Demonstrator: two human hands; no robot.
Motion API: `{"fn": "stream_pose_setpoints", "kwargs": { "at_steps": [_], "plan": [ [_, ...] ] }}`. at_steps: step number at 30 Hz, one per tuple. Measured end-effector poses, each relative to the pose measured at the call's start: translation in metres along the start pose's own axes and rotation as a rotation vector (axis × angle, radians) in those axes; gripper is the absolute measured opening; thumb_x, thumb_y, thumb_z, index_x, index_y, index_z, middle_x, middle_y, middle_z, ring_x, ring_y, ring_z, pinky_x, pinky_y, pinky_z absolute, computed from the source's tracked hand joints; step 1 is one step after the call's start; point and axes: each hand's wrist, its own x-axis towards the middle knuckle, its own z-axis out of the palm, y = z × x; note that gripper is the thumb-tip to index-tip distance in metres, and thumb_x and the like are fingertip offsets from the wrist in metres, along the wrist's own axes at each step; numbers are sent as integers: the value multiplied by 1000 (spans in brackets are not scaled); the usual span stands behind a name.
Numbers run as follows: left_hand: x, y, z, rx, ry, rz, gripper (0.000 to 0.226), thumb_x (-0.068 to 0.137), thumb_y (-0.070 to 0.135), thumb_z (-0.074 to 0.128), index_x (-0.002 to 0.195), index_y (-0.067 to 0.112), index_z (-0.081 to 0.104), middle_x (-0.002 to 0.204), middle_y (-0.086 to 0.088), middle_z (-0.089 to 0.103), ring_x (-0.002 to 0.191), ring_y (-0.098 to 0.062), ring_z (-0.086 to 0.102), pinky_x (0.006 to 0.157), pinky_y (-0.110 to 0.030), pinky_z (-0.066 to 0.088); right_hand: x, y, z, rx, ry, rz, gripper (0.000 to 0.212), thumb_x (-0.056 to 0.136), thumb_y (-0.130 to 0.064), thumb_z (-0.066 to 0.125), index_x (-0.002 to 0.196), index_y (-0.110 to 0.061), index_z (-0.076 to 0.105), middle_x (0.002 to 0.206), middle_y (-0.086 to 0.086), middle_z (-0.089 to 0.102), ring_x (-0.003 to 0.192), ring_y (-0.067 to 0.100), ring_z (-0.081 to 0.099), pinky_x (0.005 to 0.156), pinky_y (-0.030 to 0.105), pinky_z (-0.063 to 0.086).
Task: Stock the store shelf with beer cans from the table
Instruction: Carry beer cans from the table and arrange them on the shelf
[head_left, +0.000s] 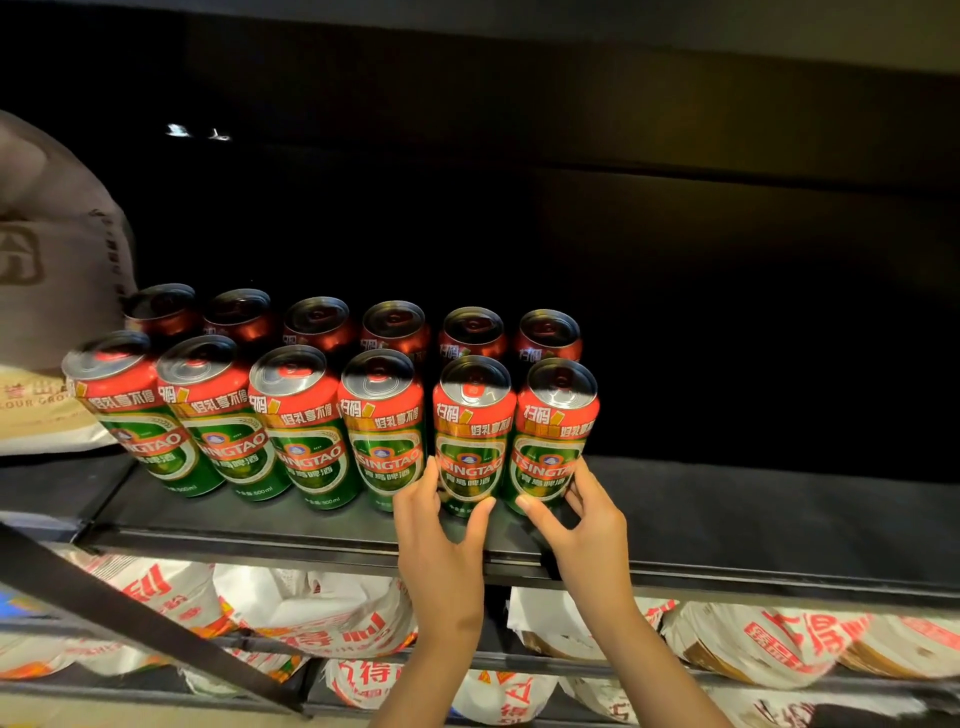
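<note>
Dim shelf interior; glare on can tops; wide-angle edge warp.

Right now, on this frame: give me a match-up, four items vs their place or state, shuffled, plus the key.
Items:
1. left hand
2. right hand
3. back row of cans
4. white printed sacks

Places or states:
A. on the shelf below the cans
B. gripping the rightmost front can
C. behind the front row, labels mostly hidden
D. gripping the second can from the right in the front row

Pairs: 1-D, 2-B, 3-C, 4-A
</note>
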Motion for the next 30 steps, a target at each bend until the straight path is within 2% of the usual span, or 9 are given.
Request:
{"fn": "stream_pose_setpoints", "kwargs": {
  "at_steps": [7, 12, 15, 18, 20, 22, 24, 27, 30],
  "plan": [
    [0, 5, -3, 3, -42, -51, 64, 79, 24, 72, 135, 14, 44, 126, 3, 45, 123, -13, 47, 100, -26, 40, -3, -5, -1, -16, -14, 4, 53, 81, -26, 72, 129, -26, 51, 118, -18, 62, 113, -3, 55, 94, 10, 43],
    [-2, 7, -17, 40, -148, -16, 66, 83, 13, 68, 141, 19, 37, 136, 1, 42, 126, -10, 42, 101, -24, 38, -5, -6, -6, -107, -58, 23, 62, 83, -29, 70, 138, -24, 42, 131, -13, 55, 123, 1, 49, 104, 25, 42],
    [-3, 6, -33, 72, -276, -85, 64, 84, 14, 67, 141, 20, 38, 138, 2, 43, 125, -12, 44, 98, -21, 35, -13, -10, -9, -216, -46, 53, 65, 86, -30, 66, 143, -23, 36, 140, -8, 47, 129, 5, 43, 109, 29, 37],
    [2, 4, -51, 140, -443, -137, 52, 85, 18, 66, 134, 18, 48, 132, 0, 50, 123, -17, 48, 99, -26, 37, -28, -15, -19, -329, -23, 87, 51, 90, -26, 61, 137, -20, 45, 137, -7, 49, 124, 5, 44, 102, 19, 35],
    [6, 5, -62, 200, -547, -106, 44, 86, 22, 65, 128, 18, 55, 128, 2, 54, 117, -15, 51, 96, -25, 38, -44, -17, -29, -373, -15, 110, 41, 91, -27, 60, 131, -23, 51, 129, -10, 54, 114, 4, 51, 91, 11, 40],
    [9, 8, -69, 221, -630, -61, 36, 86, 24, 64, 122, 20, 59, 120, 8, 58, 111, -11, 53, 90, -21, 37, -62, -18, -39, -407, -3, 134, 35, 91, -29, 58, 126, -28, 53, 123, -15, 54, 92, -5, 53, 73, 6, 40],
    [7, 16, -71, 224, -716, -6, 32, 87, 24, 63, 119, 23, 60, 114, 13, 57, 107, -8, 54, 87, -20, 36, -83, -18, -48, -439, 28, 159, 34, 92, -33, 56, 126, -31, 52, 123, -19, 53, 76, -10, 48, 71, 4, 37],
    [-4, 28, -64, 196, -846, 74, 29, 86, 22, 64, 115, 24, 62, 107, 17, 58, 102, -5, 55, 85, -17, 36, -120, -19, -64, -464, 106, 235, 34, 92, -35, 56, 126, -30, 53, 125, -17, 53, 103, -1, 54, 89, 14, 40],
    [-28, 44, -49, 197, -1084, 182, 30, 89, 25, 61, 119, 25, 60, 108, 20, 54, 103, -2, 52, 84, -11, 33, -168, -21, -84, -493, 208, 353, 35, 92, -37, 55, 127, -32, 52, 124, -21, 50, 110, -3, 48, 85, 6, 34]
  ]
}}
